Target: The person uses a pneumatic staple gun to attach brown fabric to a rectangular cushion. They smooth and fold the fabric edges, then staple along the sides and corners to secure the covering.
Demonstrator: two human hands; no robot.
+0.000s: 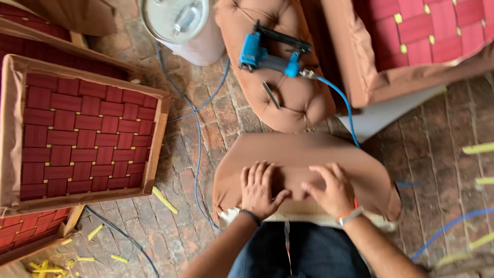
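Note:
A brown fabric-covered cushion (pixel 309 149) lies on my lap over the brick floor. My left hand (pixel 259 188) presses flat on its near edge, fingers spread. My right hand (pixel 332 189) presses beside it, fingers curled onto the fabric, an orange and white band at the wrist. Pale foam or lining (pixel 303 212) shows under the fabric's edge between my wrists. Beyond the cushion, a blue pneumatic staple gun (pixel 270 54) rests on a tufted brown cushion (pixel 288 92), its blue air hose (pixel 339 100) trailing to the right.
A wooden frame with red woven webbing (pixel 82 134) lies at left, another webbed frame (pixel 427 36) at top right. A metal-lidded white container (pixel 177 20) stands at the top. Blue hoses (pixel 198 149) cross the bricks. Yellow strap scraps (pixel 164 200) litter the floor.

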